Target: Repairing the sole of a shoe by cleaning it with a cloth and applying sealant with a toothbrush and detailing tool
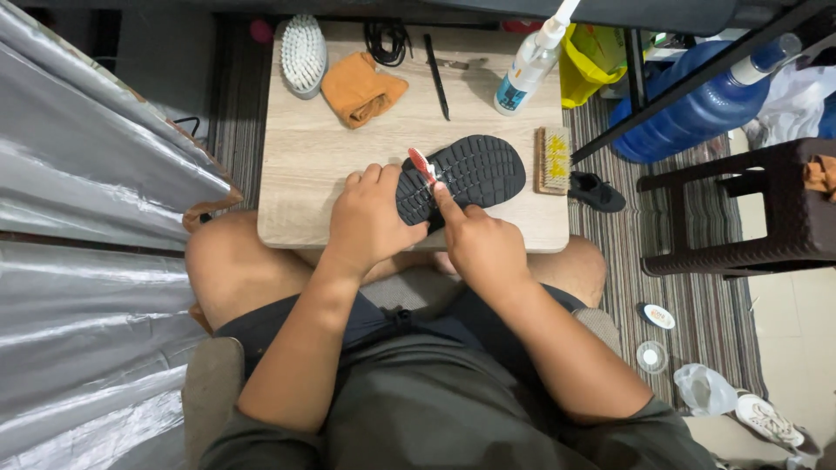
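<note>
Far left on the small wooden table [305, 174]: white scrub brush [303, 54] lying bristles up, w/ a crumpled orange cloth [359, 89] just right of it. Behind those, a coil of black laces [387, 39] and a thin black stick-like tool [436, 74].

Centre, near edge: black shoe [466, 174] lying sole up, toe end pointing right, heel end under the hands. Left hand [370, 222] is clamped over the heel end, fingers curled down across the sole and thumb side tucked round the edge, so it's closed on the shoe and pinning it to the table. Right hand [479, 248] pinches a small red-and-white brush [424, 165], prob. a toothbrush, w/ the index finger stretched along the handle and the head touching the sole treads.

Handling, as a judgement: shoe looks light, rubber sole bendy but grippy, not fragile; the deep treads give good purchase. Best hold is round the heel or mid-sides, where the left hand already sits. Could slide on the smooth tabletop if wet.

Further right: spray bottle [531, 61] at the far edge, a wooden-backed brush w/ yellowish bristles [552, 159] just beside the toe. Off the table, right: a second black shoe [597, 191] on the striped rug, a big blue water jug [697, 109], dark stool [749, 209].
</note>
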